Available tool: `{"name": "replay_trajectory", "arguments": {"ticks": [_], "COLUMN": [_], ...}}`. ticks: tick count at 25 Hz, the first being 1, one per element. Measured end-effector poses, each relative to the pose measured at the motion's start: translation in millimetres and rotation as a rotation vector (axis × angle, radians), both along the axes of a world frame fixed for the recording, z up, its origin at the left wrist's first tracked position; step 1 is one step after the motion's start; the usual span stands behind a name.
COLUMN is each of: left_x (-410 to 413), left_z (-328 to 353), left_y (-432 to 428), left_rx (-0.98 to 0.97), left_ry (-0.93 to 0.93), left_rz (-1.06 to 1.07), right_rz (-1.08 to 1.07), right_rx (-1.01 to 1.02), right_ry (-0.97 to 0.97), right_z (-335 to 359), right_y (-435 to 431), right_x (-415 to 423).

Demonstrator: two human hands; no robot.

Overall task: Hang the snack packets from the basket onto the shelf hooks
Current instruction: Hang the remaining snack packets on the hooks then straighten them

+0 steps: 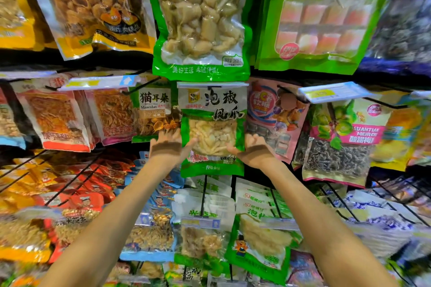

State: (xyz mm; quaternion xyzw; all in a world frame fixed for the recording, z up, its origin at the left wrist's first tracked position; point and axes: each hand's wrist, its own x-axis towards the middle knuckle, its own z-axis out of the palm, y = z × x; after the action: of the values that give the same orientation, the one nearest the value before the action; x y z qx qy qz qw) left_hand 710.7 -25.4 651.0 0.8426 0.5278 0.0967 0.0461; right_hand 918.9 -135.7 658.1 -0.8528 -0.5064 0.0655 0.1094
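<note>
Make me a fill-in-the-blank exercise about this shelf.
The left hand and right hand grip the held packet, whose border is ____.
A larger green packet hangs directly ____ it.
The neighbouring packet on its right is mostly ____.
Missing words: green; above; pink.

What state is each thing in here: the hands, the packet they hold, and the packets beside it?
white-topped packet: upright, held at both side edges; hooked or not, cannot tell.
left hand: grips the packet's left edge, thumb in front.
right hand: grips its right edge, thumb in front.
big green packet: hanging above, untouched.
pink packet: hanging at the right.
</note>
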Motion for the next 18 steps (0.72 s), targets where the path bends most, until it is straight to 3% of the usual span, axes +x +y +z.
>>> {"name": "replay_trajectory", "arguments": {"ticks": [5, 11, 15, 18], "left_x": [0, 40, 77, 98], "left_z": [3, 6, 11, 17], "left_y": [-42, -102, -140, -159], "left_rx": [0.208, 0.260, 0.296, 0.336], "left_ry": [0.218, 0.212, 0.285, 0.256], "left_rz": [0.081, -0.017, -0.057, -0.095], "right_rz": [0.149, 0.228, 0.241, 0.228], "right_rx": [0.047, 0.147, 0.113, 0.115], "right_ry": [-0.261, -0.356, -0.282, -0.339], "right_z": [7, 6, 8, 11], "right_y": [-34, -85, -119, -136], "right_x": [8, 35, 59, 76]}}
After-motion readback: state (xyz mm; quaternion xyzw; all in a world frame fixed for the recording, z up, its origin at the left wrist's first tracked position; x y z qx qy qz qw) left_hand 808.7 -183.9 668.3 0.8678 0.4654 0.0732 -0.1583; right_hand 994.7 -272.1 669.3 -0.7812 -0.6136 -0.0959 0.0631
